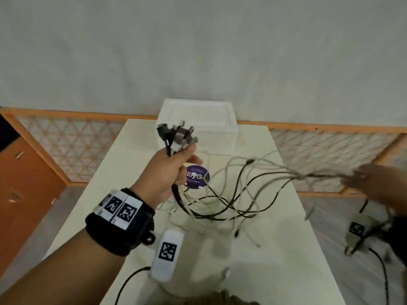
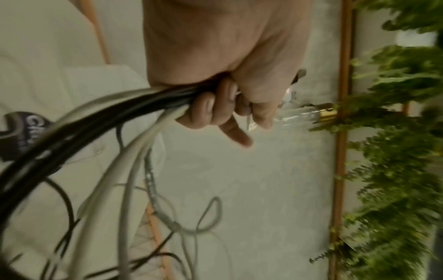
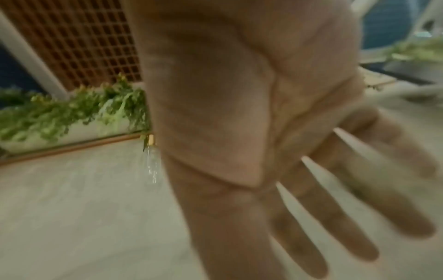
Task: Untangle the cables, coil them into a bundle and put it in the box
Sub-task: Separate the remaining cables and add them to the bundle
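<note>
Held above the white table (image 1: pixel 275 260), my left hand (image 1: pixel 174 166) grips a bunch of black and white cables (image 1: pixel 220 201) just below their plug ends (image 1: pixel 176 133), which stick up past the fist. The left wrist view shows the left hand's fingers (image 2: pixel 210 108) curled round the cables (image 2: pixel 95 123). The loose lengths hang in tangled loops over the table and stretch rightward to my blurred right hand (image 1: pixel 374 179). In the right wrist view that right hand (image 3: pixel 335 189) has its fingers straight and spread, with no cable seen in it. A translucent white box (image 1: pixel 211 137) stands at the table's far edge.
A round purple sticker (image 1: pixel 197 177) lies on the table under the cables. A wooden lattice rail (image 1: pixel 330 146) runs behind the table, and an orange cabinet (image 1: pixel 26 172) stands at the left. The table is narrow, with floor on both sides.
</note>
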`<state>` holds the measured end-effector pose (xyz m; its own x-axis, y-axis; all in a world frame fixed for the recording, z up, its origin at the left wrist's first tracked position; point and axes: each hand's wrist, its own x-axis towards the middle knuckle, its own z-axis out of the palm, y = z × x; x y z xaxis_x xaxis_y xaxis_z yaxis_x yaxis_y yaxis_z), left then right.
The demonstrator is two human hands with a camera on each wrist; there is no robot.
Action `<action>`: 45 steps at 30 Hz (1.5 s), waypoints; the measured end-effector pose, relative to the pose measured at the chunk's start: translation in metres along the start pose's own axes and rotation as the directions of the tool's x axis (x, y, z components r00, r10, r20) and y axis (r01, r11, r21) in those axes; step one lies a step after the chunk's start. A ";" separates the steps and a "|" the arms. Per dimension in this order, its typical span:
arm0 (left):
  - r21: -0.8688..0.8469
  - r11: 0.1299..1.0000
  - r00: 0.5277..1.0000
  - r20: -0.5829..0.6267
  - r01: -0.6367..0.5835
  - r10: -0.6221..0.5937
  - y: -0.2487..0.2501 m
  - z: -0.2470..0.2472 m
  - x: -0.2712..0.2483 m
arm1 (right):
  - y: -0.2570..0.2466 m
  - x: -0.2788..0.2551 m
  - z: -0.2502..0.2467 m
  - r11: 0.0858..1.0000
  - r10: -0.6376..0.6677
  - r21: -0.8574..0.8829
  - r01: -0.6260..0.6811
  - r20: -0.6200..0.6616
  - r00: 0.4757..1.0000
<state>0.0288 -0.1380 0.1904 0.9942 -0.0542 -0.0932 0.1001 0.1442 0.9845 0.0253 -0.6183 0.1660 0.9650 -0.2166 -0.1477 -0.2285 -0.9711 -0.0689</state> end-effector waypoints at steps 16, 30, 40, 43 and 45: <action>-0.608 0.788 0.982 -0.189 -0.096 -0.026 -0.030 -0.019 -0.012 | -0.265 -0.053 0.085 0.662 -0.708 0.433 0.612 0.093 0.700; -0.775 0.592 0.812 -0.190 0.221 -0.552 -0.182 -0.079 -0.082 | -0.271 -0.111 0.200 0.612 -0.683 0.244 0.752 0.642 0.348; -0.759 0.616 0.739 -0.289 0.210 -0.609 -0.182 -0.108 -0.075 | -0.278 -0.052 0.191 0.662 -0.702 -0.113 0.741 0.251 0.666; -0.714 0.646 0.739 -0.275 0.271 -0.615 -0.173 -0.108 -0.072 | -0.277 -0.036 0.177 0.675 -0.717 -0.093 0.732 0.147 0.681; -0.662 0.672 0.740 -0.259 0.332 -0.621 -0.169 -0.107 -0.069 | -0.281 -0.037 0.163 0.693 -0.720 0.052 0.719 0.101 0.687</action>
<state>-0.0525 -0.0529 0.0145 0.6837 0.1264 -0.7187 0.4239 0.7329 0.5321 0.0327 -0.3205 0.0304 0.8142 0.5604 -0.1518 0.5288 -0.8237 -0.2048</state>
